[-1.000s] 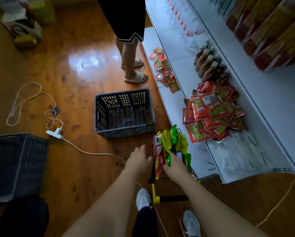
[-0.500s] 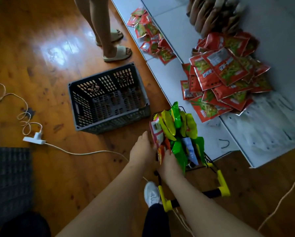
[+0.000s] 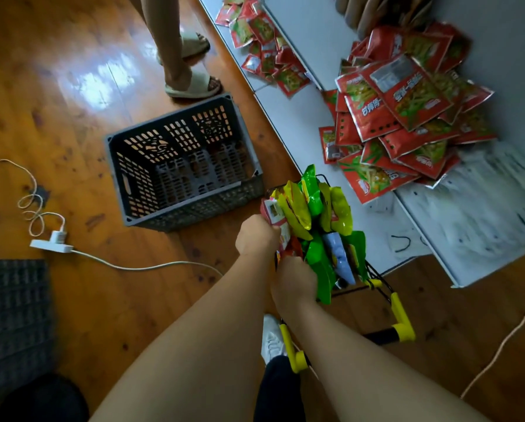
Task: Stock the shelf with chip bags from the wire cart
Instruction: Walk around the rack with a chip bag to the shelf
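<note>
Gripping the chip bags (image 3: 313,220) standing packed in the wire cart (image 3: 398,312), my left hand (image 3: 256,237) pinches a red one; my right hand (image 3: 294,284) clutches green. Yanking could spill neighbours beside the shelf (image 3: 300,123).

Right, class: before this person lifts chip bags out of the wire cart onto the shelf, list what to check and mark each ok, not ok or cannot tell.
1. Left hand grips the chip bags: ok.
2. Right hand closed on the bags: ok, fingers hidden.
3. Bare space on the shelf near the cart: ok.
4. Red packets heaped loosely, may crowd placement: not ok.
5. Grey crate off the path to the shelf: ok.
6. Bags free of the cart's wires: cannot tell.
</note>
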The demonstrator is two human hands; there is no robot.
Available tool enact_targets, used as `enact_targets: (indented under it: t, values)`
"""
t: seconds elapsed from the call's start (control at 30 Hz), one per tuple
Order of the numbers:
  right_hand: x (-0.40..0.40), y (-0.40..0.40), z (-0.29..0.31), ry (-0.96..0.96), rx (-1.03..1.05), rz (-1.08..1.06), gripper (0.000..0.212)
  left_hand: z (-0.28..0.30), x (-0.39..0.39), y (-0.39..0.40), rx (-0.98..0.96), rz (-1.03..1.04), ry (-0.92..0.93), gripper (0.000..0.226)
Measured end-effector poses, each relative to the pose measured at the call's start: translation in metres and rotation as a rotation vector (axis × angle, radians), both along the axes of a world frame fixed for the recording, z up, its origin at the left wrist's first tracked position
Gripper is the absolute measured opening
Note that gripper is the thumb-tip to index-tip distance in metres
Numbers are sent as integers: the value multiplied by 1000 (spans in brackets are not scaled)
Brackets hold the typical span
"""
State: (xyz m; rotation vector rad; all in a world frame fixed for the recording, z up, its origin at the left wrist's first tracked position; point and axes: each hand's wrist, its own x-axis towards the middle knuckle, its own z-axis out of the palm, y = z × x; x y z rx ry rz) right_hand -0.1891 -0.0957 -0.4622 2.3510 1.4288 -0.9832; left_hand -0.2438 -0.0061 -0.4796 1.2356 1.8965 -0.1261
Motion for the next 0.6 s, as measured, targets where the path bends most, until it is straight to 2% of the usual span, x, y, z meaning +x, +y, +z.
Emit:
enact_targets:
  t: [0.1,0.23,0.33,0.5,0.6]
  values:
    - [2,-5,36,4,-31,-31,25,38,-4,-4,75,-11,-7,34]
    - [19,-15,92,61,-52,-228,30,99,-17,-13,206,41,-34,25]
    - [41,-14,146,111,20,-304,41,150,-20,-20,299,47,-86,25]
    - [84,6,240,374,223,-292,31,245,-2,-43,397,35,-321,16]
    - [108,15,288,489,294,-263,36,304,26,-63,410,61,-461,13]
